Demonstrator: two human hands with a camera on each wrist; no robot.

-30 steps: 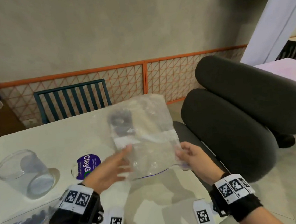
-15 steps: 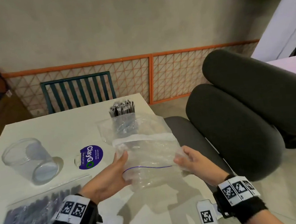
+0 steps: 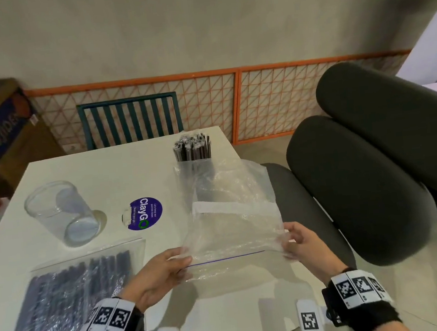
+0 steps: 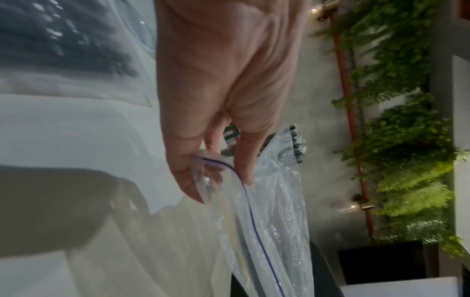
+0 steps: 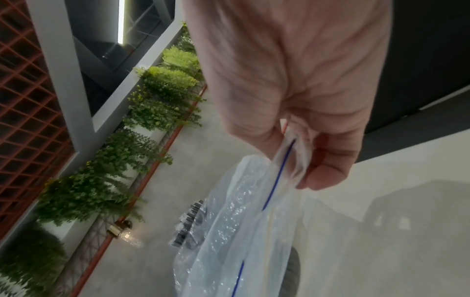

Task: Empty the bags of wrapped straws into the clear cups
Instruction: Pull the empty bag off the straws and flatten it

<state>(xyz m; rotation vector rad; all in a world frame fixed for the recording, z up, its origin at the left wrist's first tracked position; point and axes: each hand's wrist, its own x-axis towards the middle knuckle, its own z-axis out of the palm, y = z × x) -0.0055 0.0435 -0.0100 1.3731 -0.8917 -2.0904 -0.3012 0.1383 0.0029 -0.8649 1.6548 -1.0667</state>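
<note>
On the worktop (image 3: 120,170): empty cup (image 3: 60,214) far left, sticker (image 3: 144,217) to its right, cup of straws (image 3: 193,154) at far right behind the held bag (image 3: 233,217), full bag (image 3: 72,296) at near left, chair (image 3: 130,120) beyond the far edge.

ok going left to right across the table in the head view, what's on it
full bag of wrapped straws → empty clear cup → purple ClayGo sticker → empty zip bag, held by both hands

Crinkled glossy clear plastic bag (image 3: 234,225); smooth matt pale table (image 3: 104,172); transparent plastic cup (image 3: 60,214).
</note>
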